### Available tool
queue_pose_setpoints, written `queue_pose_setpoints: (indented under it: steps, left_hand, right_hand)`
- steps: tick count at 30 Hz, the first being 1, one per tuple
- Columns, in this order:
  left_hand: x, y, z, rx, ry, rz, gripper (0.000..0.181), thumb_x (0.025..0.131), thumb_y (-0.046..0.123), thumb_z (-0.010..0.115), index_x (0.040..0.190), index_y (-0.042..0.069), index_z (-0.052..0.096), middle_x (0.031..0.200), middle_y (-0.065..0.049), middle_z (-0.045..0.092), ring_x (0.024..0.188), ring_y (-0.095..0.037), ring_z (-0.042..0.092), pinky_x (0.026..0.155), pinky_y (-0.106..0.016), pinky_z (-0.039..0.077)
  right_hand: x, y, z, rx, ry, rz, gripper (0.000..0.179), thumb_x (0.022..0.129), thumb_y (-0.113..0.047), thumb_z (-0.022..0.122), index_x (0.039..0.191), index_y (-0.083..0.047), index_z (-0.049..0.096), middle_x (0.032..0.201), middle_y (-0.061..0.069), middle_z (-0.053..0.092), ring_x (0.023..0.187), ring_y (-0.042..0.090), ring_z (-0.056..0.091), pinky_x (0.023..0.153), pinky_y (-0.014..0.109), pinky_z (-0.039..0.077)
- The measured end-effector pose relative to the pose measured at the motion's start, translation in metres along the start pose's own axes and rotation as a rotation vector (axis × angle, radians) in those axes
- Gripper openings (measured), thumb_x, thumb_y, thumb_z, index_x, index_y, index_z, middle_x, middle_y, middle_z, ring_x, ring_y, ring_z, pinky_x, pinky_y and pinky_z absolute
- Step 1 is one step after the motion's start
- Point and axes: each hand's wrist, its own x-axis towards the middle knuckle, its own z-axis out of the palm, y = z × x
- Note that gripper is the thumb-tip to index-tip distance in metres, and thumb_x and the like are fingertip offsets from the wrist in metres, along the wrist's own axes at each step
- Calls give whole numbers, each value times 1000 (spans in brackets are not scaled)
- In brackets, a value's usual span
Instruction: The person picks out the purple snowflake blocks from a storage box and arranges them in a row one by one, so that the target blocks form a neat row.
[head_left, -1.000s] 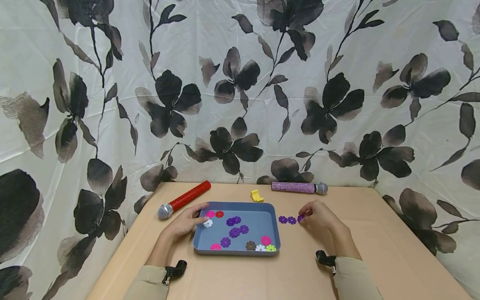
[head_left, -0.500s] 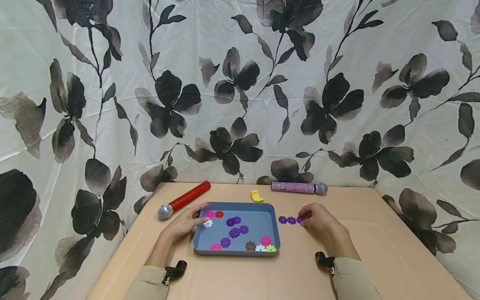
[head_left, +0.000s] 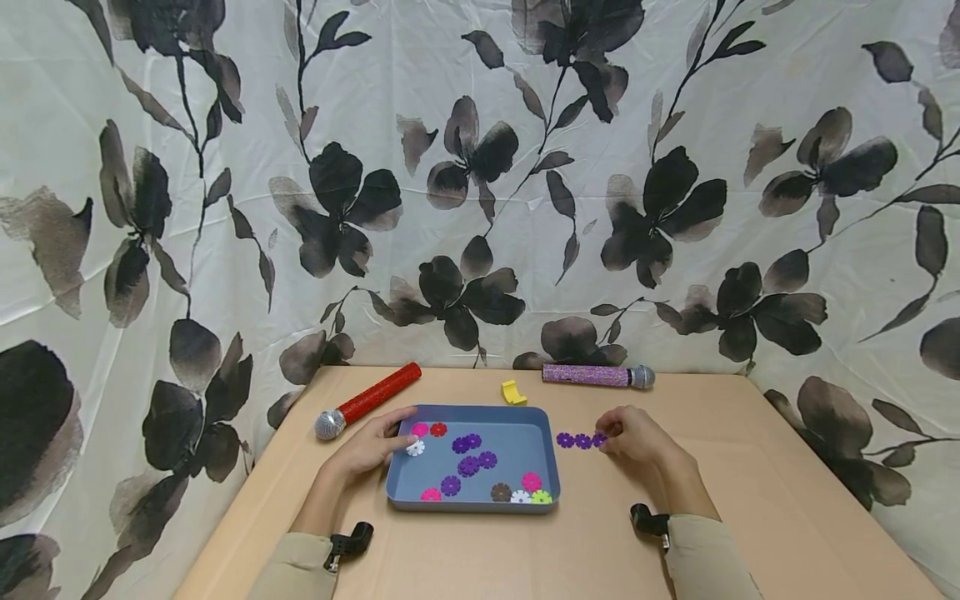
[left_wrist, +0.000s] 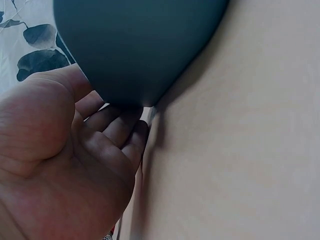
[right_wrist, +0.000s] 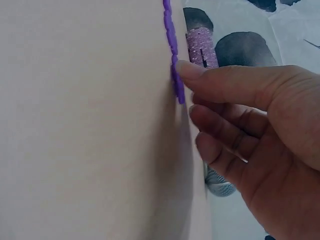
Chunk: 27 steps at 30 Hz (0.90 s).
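Microphone with a red glittery handle (head_left: 380,393) lies slantwise at the table's (head_left: 480,550) far left, its silver head toward the person. Just beside it, the left hand (head_left: 367,444) grips the left side of a blue-grey tray (head_left: 517,437), thumb over the rim, other fingers curled beneath, probably to keep it from sliding. Inside, at the far left corner, sit a white disc (head_left: 416,448), a pink one and a red one; purple discs (head_left: 468,466) scatter through the middle, and a brown disc (head_left: 501,492) lies near the front right corner with white, yellow-green and pink neighbours. Beyond the tray is a small yellow curved piece (head_left: 513,392); farther right, a purple glittery microphone (head_left: 585,375) lies on its side along the back edge.

Right of the tray, three purple flower discs (head_left: 583,441) form a straight row on the table, perhaps set so closely to keep them in line. They look flat, matching, with scalloped rims; seen edge-on from the right wrist, they make a thin, bumpy strip. At the row's right end, the right hand (head_left: 639,433) pinches the last disc, thumb against it, the index fingertip mostly hidden.
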Motion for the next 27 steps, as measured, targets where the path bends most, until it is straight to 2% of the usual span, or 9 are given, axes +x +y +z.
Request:
queue_pose_setpoints:
  steps: [4, 8, 11, 16, 20, 27]
  left_hand:
    - [1, 1, 0, 8, -3, 3, 64, 101, 14, 67, 156, -4, 40, 167, -26, 30, 158, -44, 19, 127, -56, 19]
    - [1, 2, 0, 17, -2, 4, 64, 101, 14, 67, 156, -3, 40, 167, -25, 31, 158, -44, 19, 127, -56, 19]
    - [1, 2, 0, 16, -1, 1, 64, 101, 15, 67, 157, -3, 40, 167, -25, 31, 158, -44, 19, 127, -56, 18]
    - [1, 3, 1, 10, -5, -8, 65, 101, 14, 67, 157, -4, 39, 168, -25, 30, 158, -43, 20, 127, -56, 19]
    - [1, 3, 1, 10, -8, -11, 65, 102, 15, 67, 157, -4, 38, 168, -24, 29, 159, -43, 19, 127, -55, 19]
    - [1, 2, 1, -13, 2, -37, 65, 101, 15, 68, 157, -1, 40, 169, -21, 30, 158, -40, 22, 126, -53, 25]
  right_hand:
    - [3, -9, -2, -20, 101, -7, 25, 89, 1, 75, 114, 3, 74, 103, 17, 72, 87, 19, 61, 71, 27, 50]
    - [6, -20, -3, -2, 197, -90, 26, 89, -2, 78, 115, 0, 75, 109, 20, 72, 86, 18, 62, 72, 27, 51]
    - [9, -30, 0, 30, 231, -136, 25, 89, -6, 81, 113, -4, 76, 107, 17, 72, 85, 15, 61, 73, 27, 53]
    - [13, -47, 12, 80, 236, -187, 22, 89, -8, 81, 110, -7, 77, 103, 16, 71, 82, 14, 60, 72, 26, 53]
    - [18, -59, 22, 84, 225, -200, 20, 89, -8, 81, 109, -8, 77, 99, 10, 70, 80, 12, 59, 70, 24, 53]
    - [20, -82, 32, 120, 186, -222, 22, 89, -6, 81, 111, -5, 77, 103, 14, 71, 78, 13, 60, 70, 23, 53]
